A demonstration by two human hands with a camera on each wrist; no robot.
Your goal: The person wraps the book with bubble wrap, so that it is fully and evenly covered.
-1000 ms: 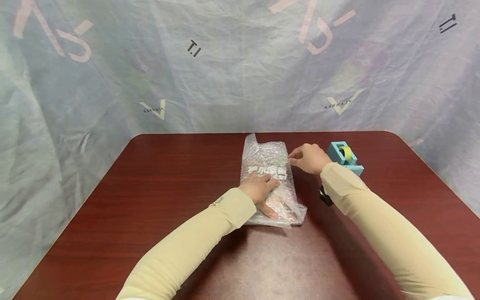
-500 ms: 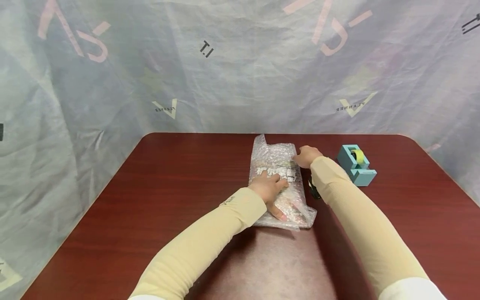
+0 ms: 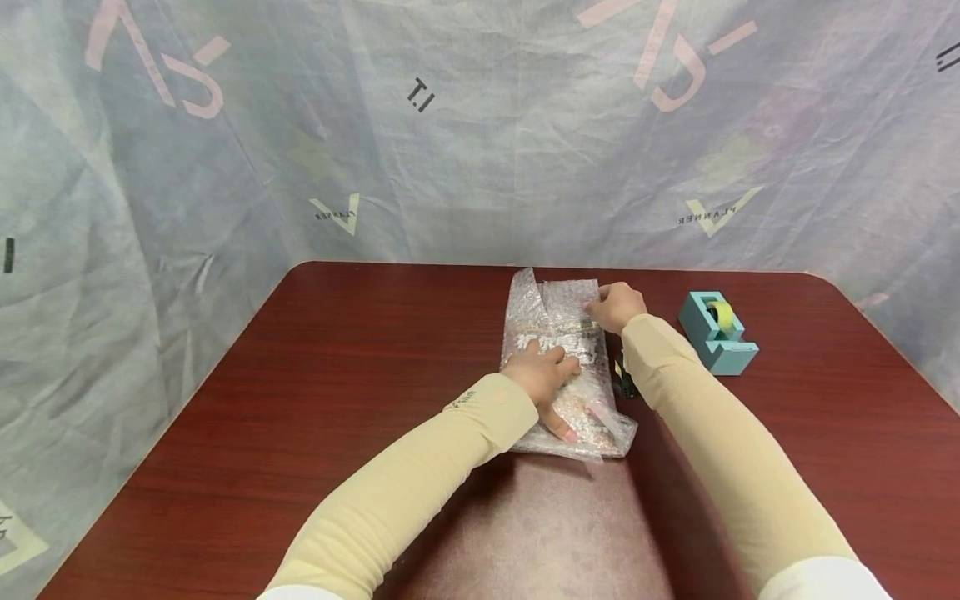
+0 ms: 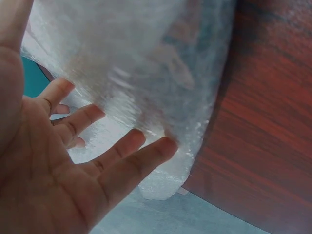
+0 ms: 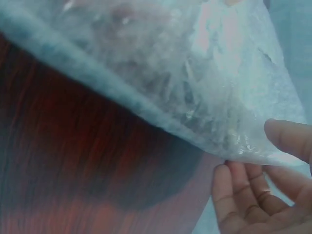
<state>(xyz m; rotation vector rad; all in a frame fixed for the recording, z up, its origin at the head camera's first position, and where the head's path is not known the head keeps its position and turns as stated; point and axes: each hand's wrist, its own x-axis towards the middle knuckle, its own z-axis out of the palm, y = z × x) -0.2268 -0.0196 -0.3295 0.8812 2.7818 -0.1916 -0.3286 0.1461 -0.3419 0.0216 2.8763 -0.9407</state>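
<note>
A flat, oblong package (image 3: 521,325) in clear bubble wrap lies on the table, with large white printed characters showing through. My left hand (image 3: 536,375) rests on its near half, fingers spread and thumb stretched toward the near end. In the left wrist view, the fingertips (image 4: 168,146) lie against the bubble wrap (image 4: 146,63). At the package's far right corner, my right hand (image 3: 618,308) pinches the wrap's edge. The right wrist view shows the thumb (image 5: 287,136) above the bubble wrap (image 5: 170,63) and the other fingers beneath it.
A light blue tape dispenser (image 3: 717,333) with a yellow roll stands to the right of the package. The dark red wooden table (image 3: 360,350) ends at a printed grey curtain (image 3: 465,167) behind it. A loose flap of wrap (image 3: 618,429) sticks out at the package's near right corner.
My right hand has shifted from the package's right edge inward onto the wrap near the far corner. My left hand stays on the package. The head view has turned slightly left.
</note>
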